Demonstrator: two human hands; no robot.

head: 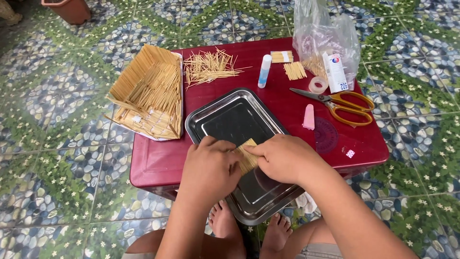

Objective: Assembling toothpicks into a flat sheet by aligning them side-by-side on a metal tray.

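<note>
Your left hand (209, 169) and right hand (282, 157) together pinch a small flat panel of toothpicks (247, 156) over the steel tray (230, 117) on the red surface (158, 160), scissors (342, 104) well apart.

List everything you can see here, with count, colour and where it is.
Stick panel: one, tan, held over the tray by both hands.
Metal tray: one, silver, front of the table.
Table: one, dark red, on the tiled floor.
Stick model: one, tan, table's left edge.
Loose sticks: one pile, tan, back centre.
Glue stick: one, white and blue, back centre.
Scissors: one pair, yellow handles, right side.
Tape roll: one, clear, by the scissors.
Plastic bag: one, clear, back right.
Left hand: on the panel.
Right hand: on the panel.
</note>
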